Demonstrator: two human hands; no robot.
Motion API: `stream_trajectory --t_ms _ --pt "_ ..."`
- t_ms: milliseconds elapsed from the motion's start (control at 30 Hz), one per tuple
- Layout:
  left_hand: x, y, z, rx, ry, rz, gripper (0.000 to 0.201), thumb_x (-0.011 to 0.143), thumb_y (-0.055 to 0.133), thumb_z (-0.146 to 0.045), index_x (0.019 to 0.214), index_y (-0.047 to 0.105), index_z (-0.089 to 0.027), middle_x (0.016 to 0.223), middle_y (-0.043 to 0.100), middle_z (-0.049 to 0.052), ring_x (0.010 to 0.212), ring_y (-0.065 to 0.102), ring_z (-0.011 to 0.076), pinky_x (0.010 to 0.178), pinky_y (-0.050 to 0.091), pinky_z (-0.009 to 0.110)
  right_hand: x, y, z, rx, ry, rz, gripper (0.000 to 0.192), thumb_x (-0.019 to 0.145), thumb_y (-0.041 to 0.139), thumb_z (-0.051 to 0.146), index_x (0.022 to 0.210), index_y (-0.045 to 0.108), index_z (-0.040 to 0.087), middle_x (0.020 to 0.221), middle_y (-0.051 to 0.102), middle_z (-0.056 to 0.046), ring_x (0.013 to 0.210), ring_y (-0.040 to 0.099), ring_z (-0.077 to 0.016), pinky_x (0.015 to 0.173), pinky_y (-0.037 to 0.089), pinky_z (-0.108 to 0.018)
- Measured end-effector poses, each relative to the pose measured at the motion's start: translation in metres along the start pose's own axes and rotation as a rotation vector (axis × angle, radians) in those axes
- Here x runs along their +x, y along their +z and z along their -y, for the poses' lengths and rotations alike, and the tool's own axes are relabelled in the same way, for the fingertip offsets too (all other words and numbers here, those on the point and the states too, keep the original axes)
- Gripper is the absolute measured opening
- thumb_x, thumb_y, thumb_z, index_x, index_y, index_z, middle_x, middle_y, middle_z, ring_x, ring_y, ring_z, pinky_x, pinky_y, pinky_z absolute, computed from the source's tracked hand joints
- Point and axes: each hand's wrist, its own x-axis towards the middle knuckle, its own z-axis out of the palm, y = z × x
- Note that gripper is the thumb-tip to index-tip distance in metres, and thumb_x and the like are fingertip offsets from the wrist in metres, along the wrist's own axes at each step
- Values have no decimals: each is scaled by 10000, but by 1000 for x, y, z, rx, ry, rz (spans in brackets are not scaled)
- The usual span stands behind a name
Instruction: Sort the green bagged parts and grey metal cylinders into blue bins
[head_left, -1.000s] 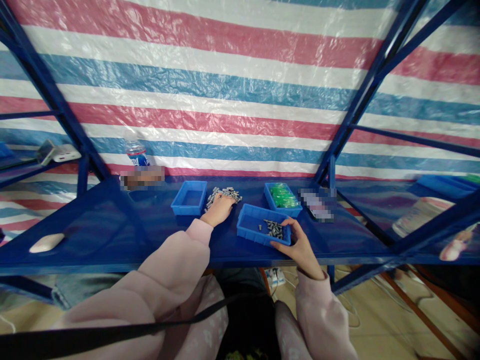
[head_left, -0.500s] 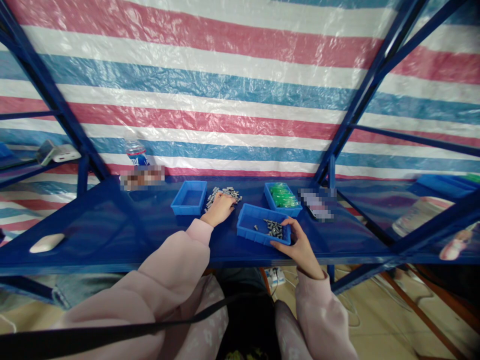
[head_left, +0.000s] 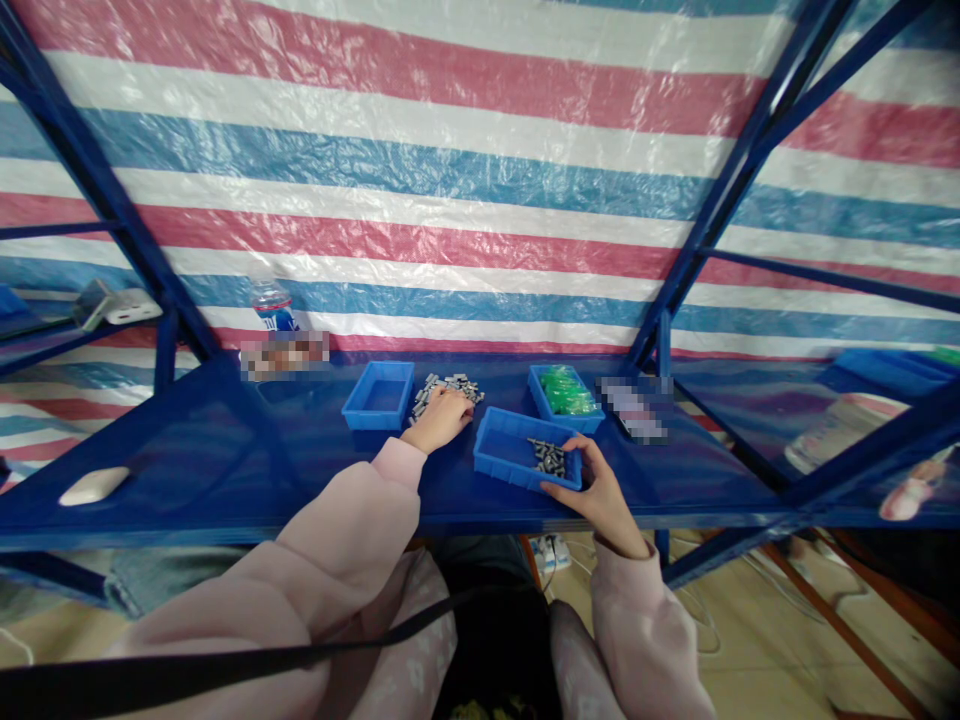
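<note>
Two hands at small grey parts.
Left hand (head_left: 439, 418) lies on the loose pile (head_left: 445, 386), grip unclear; right hand (head_left: 598, 491) clasps the blue tray (head_left: 496, 457) corner.

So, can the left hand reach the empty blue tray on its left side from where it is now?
Probably yes. The left hand rests on the pile of small metal parts, and the empty blue tray sits right beside that pile on the shelf, with nothing standing between them.
</note>
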Motion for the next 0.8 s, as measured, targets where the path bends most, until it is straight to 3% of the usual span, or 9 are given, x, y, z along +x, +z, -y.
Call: stream_trajectory --t_ms 267,367,533,667,800 --pt "-1 3 4 -103 -14 -25 99 815 623 -107 806 666 -195 895 735 28 956 627 232 946 303 416 -1 -1 -3 -7 -14 3 526 578 851 405 967 531 254 1015 568 -37 987 552 -264 832 471 -366" --pt "1 4 5 -174 -24 -106 111 794 644 -101 837 661 -202 888 731 16 951 637 227 961 318 418 -1 -1 -4 -13 -17 1 524 576 852 407 964 535 255 1016 570 -36 984 553 -263 831 470 -367" --pt "8 4 4 -569 -48 -277 133 775 685 -169 903 651 -174 866 715 36 852 665 189 859 446 338 -1 -1 -4 -17 -24 0 527 574 850 414 970 540 255 1015 568 -36 990 552 -263 827 474 -365" --pt "10 1 1 -943 -73 -254 263 757 715 -258 980 623 -153 821 700 40 794 664 171 770 490 290 -1 -1 -4 -29 -26 1 518 580 847 406 968 538 254 1021 567 -36 988 551 -260 822 474 -359" --pt "8 -3 -3 -1112 -44 -136 369 746 740 -335 1043 614 -155 858 713 50 798 670 162 754 490 277 -1 -2 -4 -35 -25 8 517 589 842 400 978 533 256 1026 565 -34 976 551 -254 815 474 -355"
